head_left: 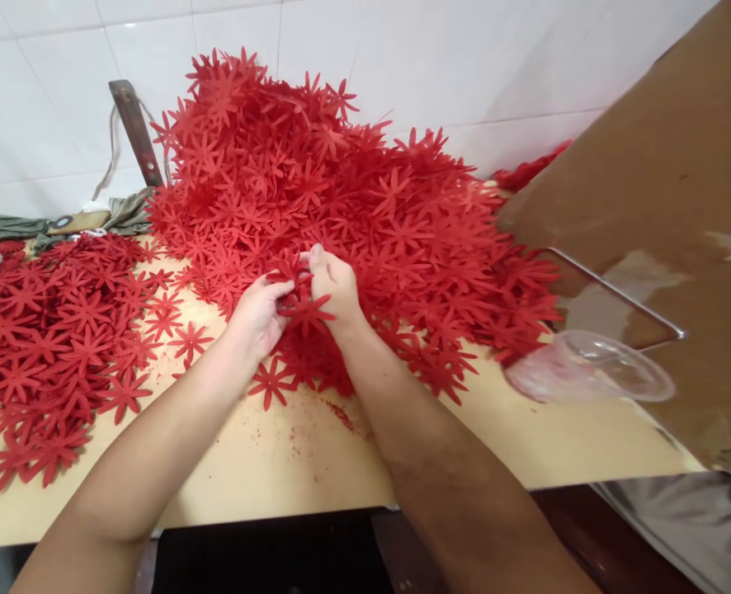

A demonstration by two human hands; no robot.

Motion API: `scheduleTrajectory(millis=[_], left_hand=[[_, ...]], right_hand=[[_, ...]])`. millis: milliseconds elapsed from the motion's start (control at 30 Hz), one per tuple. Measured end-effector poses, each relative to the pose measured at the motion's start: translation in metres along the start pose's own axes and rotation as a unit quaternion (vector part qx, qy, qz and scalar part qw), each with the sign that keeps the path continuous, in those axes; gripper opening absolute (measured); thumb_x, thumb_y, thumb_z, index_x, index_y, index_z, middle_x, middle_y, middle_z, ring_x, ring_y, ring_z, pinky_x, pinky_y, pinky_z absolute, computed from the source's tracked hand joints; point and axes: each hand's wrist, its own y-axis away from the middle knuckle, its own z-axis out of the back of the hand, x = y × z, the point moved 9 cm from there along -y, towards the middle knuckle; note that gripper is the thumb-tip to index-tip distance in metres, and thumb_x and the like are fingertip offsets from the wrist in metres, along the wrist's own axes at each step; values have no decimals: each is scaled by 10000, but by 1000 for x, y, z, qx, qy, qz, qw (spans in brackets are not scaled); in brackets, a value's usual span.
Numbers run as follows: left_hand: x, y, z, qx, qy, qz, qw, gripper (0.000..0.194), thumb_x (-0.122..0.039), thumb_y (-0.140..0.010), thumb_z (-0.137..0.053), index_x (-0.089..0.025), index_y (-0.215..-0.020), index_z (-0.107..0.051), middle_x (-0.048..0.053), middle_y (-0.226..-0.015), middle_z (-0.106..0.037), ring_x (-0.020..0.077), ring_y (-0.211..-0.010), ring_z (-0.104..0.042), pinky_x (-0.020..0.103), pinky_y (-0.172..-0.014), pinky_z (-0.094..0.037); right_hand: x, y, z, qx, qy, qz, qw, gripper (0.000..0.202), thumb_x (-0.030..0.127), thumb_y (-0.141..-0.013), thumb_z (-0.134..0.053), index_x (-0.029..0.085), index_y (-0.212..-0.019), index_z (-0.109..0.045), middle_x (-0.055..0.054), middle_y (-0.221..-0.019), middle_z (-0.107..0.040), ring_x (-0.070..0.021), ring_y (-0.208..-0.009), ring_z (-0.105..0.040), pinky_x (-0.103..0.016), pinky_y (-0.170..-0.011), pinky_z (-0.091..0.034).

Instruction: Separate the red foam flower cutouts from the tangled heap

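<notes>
My left hand (262, 315) and my right hand (336, 285) meet in front of a large heap of red flower-shaped cutouts (316, 181). Between the fingers of my left hand is a red flower cutout (288, 268) with narrow petals. My right hand's fingers are curled close against the same cutout, thumb pointing up; its fingertips are partly hidden. Another flower cutout (308, 312) shows just below, between the two hands, and I cannot tell whether it is held. A single flower cutout (271, 383) lies on the table under my left wrist.
A second pile of red flower cutouts (62, 322) spreads at the left. On the right stand a clear plastic tub (588, 371) and a large cardboard box (662, 214). A wooden-handled tool (135, 132) leans against the tiled wall. Red scraps dot the table (266, 478).
</notes>
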Motion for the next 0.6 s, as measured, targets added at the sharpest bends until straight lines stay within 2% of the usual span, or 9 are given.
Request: scheduleTrajectory(millis=[133, 200, 267, 367, 500, 600], left_hand=[[-13, -4, 7, 8, -7, -48, 999, 156, -24, -815, -484, -146, -718, -488, -33, -616, -634, 72, -546, -600, 226, -631, -499], [-17, -6, 13, 0, 4, -58, 998, 160, -35, -822, -488, -151, -714, -471, -47, -621, -625, 64, -553, -597, 235, -656, -512], [-20, -8, 18, -9, 9, -60, 998, 158, -55, -833, -489, -160, -718, -464, -57, -613, -614, 59, -550, -593, 229, -653, -511], [-27, -11, 23, -14, -3, -72, 997, 166, -131, -857, -499, -178, -709, -440, -65, -592, -597, 64, -551, -595, 205, -612, -489], [-40, -17, 36, -40, -10, -95, 995, 183, -207, -844, -541, -195, -700, -430, -69, -585, -577, 60, -548, -587, 175, -571, -448], [-44, -24, 48, -69, -1, -100, 993, 218, -259, -805, -602, -198, -671, -441, -74, -545, -538, 46, -484, -531, 163, -525, -408]], right_hand=[[9, 0, 10, -25, -62, -8, 998, 653, 762, -748, -345, 164, -823, -598, -93, -870, -694, -177, -859, -670, -319, -793, -517], [13, 2, 12, -13, -88, -28, 996, 637, 764, -725, -388, 165, -814, -587, -90, -869, -688, -176, -860, -669, -318, -771, -522], [23, 5, 6, 41, -85, -28, 995, 604, 747, -676, -493, 164, -796, -593, -76, -846, -683, -171, -829, -661, -314, -760, -520], [37, 16, -10, 177, -27, 0, 984, 500, 632, -614, -663, 156, -760, -619, -47, -798, -677, -148, -773, -633, -296, -778, -501], [38, 39, -27, 343, 77, -11, 936, 373, 497, -614, -720, 152, -711, -618, -16, -715, -647, -114, -661, -571, -269, -685, -470], [42, 52, -35, 403, 158, 14, 901, 321, 428, -607, -739, 157, -735, -623, -9, -726, -641, -110, -657, -550, -257, -650, -436]])
